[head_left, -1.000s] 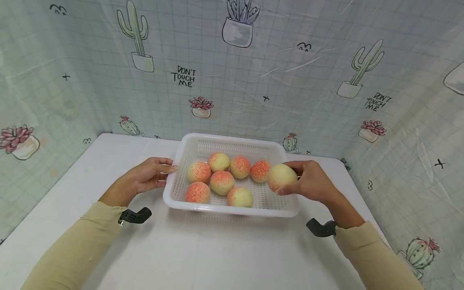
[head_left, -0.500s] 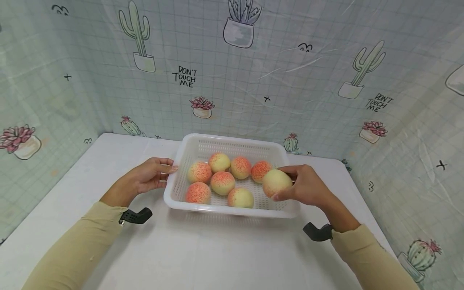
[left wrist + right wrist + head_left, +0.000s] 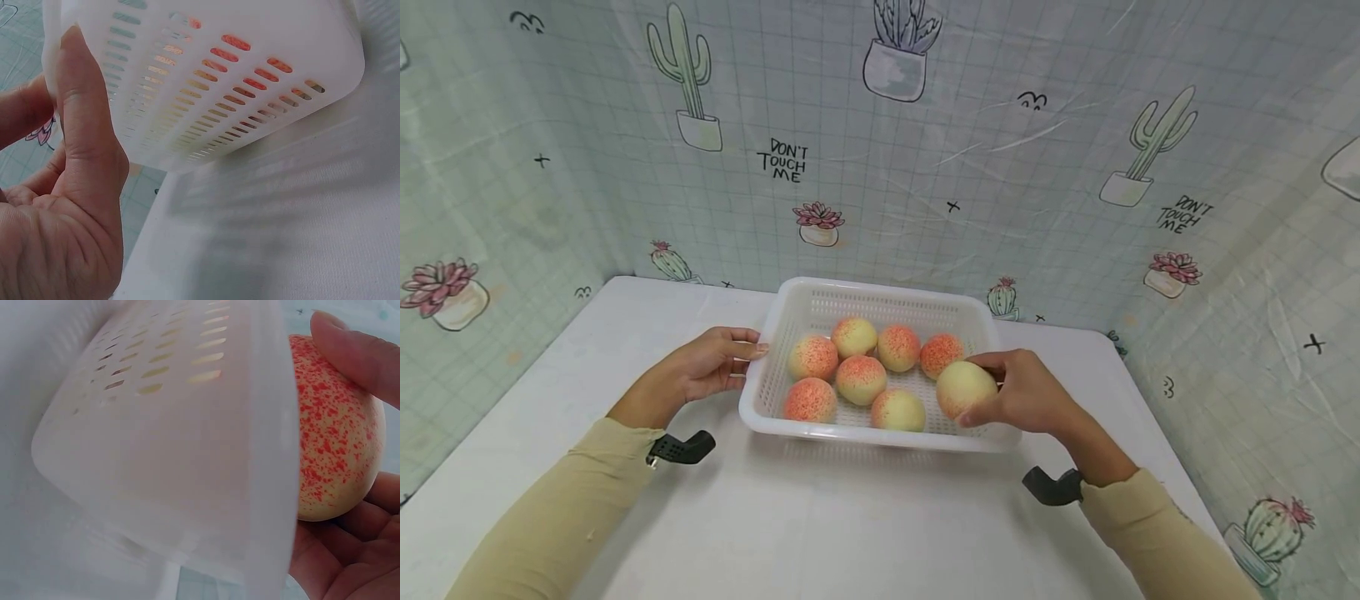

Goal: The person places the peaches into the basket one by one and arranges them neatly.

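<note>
A white perforated plastic basket (image 3: 865, 434) holds several yellow peaches (image 3: 861, 379) speckled with red, perhaps artificial. At the basket's left rim my left hand (image 3: 709, 371) grips the edge; in the left wrist view its thumb (image 3: 84, 106) lies along the rim. My right hand (image 3: 1026, 396) holds a paler peach (image 3: 961, 387) between thumb and fingers, over the basket's right end. From the right wrist, the red-speckled side of this peach (image 3: 337, 434) shows, partly hidden behind the basket rim (image 3: 272, 456). Whether it touches the basket floor is unclear.
The basket stands on a white table (image 3: 850, 525), towards its back edge. Behind and at both sides hangs a pale cloth (image 3: 880, 183) printed with cacti. A black strap device (image 3: 681, 447) sits on the left wrist, and another (image 3: 1052, 486) on the right.
My right hand has carried its peach left, towards the near side and apparently lower, within the basket's right end. The left hand and the basket stay in place.
</note>
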`<state>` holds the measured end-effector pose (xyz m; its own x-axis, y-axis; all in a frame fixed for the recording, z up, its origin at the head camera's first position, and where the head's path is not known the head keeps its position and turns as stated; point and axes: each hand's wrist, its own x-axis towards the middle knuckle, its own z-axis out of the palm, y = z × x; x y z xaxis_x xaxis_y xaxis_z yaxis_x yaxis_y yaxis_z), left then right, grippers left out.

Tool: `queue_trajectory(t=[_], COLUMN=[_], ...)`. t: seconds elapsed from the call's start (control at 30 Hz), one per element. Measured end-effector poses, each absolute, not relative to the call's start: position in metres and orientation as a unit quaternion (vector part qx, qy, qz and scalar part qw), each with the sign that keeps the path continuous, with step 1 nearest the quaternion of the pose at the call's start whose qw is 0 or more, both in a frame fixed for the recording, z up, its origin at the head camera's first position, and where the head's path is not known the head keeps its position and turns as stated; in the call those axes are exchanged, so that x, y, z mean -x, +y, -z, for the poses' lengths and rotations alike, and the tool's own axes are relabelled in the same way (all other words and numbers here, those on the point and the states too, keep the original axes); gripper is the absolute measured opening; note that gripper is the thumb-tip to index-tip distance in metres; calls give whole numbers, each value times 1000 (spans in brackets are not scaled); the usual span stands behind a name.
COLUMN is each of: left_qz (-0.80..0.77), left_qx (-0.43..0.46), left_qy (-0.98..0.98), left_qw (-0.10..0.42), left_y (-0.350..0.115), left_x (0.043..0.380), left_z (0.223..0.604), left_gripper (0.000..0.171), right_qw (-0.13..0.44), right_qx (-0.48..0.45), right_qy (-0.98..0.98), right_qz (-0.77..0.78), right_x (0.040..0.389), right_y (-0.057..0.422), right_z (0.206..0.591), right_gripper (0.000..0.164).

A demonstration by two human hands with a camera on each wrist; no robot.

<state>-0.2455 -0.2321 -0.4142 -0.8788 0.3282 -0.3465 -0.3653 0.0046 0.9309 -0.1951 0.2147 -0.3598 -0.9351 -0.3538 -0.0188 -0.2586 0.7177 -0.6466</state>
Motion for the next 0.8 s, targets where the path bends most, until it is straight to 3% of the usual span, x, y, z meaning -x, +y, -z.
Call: queue_trajectory(t=[0.3, 0.8], left_qz=[-702, -704], left_qx=[17, 12], left_qy=[669, 668], left_qw=[244, 242], left_y=[-233, -233], left_x=[246, 245], left_z=[415, 414], left_gripper=[33, 27], right_qw=[80, 86], right_qx=[173, 173], right_qy=[927, 934], right_qz=[323, 301], right_x=[197, 205], right_y=[208, 205], right_z=[361, 368], right_gripper=[69, 71])
